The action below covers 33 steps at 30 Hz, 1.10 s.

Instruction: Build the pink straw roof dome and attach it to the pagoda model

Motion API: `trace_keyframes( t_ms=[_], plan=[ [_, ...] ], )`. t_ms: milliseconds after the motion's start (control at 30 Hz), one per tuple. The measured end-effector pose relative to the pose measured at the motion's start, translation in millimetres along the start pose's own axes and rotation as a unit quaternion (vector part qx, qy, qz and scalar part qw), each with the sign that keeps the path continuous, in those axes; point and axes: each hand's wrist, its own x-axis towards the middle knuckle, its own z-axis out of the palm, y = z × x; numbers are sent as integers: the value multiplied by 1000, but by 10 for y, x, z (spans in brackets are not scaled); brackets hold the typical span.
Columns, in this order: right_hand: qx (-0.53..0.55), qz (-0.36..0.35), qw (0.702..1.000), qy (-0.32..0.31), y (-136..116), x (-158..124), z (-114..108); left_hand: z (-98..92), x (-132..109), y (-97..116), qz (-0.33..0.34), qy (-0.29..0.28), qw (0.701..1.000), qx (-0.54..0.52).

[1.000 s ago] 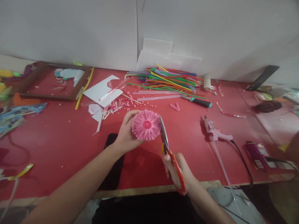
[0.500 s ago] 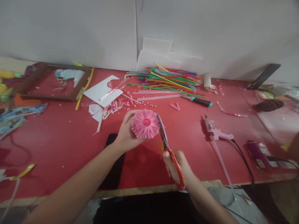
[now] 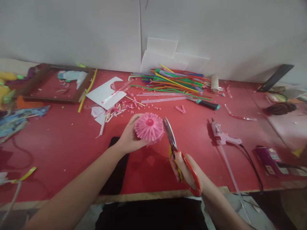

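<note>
A round pink fringed flower with a coiled darker centre faces up in my left hand. The fingers wrap round its left side and underneath, where they are partly hidden. My right hand grips a pair of scissors with red and yellow handles. Their blades are slightly parted and point up and away, just right of the flower's fringe, with a small gap between. Below my left wrist a black phone lies on the red table.
Pink scraps and white paper lie beyond the flower. Farther back is a heap of coloured pipe cleaners. A utility knife, a pink glue gun with its cord, and a purple box are on the right. A brown frame lies left.
My right hand has drawn the scissors slightly right and away from the fringe, and the blades now look parted. The flower has tilted in my left hand, showing more of its near side.
</note>
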Motion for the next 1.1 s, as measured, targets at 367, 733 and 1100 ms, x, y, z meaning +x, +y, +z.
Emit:
trace_keyframes(
  t_ms=[367,733,1100],
  plan=[
    [-15,7,999,-28,-14,-5,-106,-79,-18,67,1,-55,997,60],
    [-61,-4,998,-9,-156,-59,-45,-22,3,151,-11,5,992,125],
    [-49,4,998,28,-50,-56,30,-36,-3,168,24,3,988,156]
  ],
)
